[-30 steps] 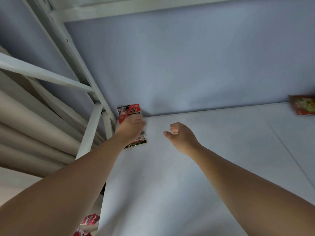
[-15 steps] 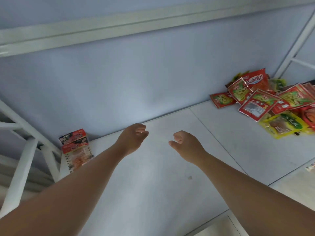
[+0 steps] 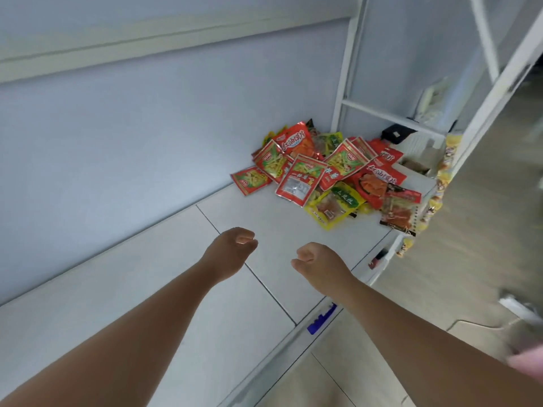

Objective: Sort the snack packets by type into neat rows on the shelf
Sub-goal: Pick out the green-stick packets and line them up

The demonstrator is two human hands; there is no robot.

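Note:
A loose pile of snack packets (image 3: pixel 329 171) lies at the right end of the white shelf (image 3: pixel 147 289), against the back wall. The packets are red with green pictures, red with orange pictures, and yellow. One red packet (image 3: pixel 398 211) hangs over the shelf's front right corner. My left hand (image 3: pixel 230 249) and my right hand (image 3: pixel 316 261) hover over the middle of the shelf, short of the pile. Both have loosely curled fingers and hold nothing.
The shelf's white upright post (image 3: pixel 346 69) stands behind the pile. A blue price tag (image 3: pixel 321 318) sits on the front edge. Yellow packets (image 3: pixel 440 177) hang down the shelf's right side. A black object (image 3: pixel 395 133) lies beyond the post.
My left hand let go of the red packet at the shelf's left end. The view swung right, both hands moved along the shelf, and the pile came fully into sight.

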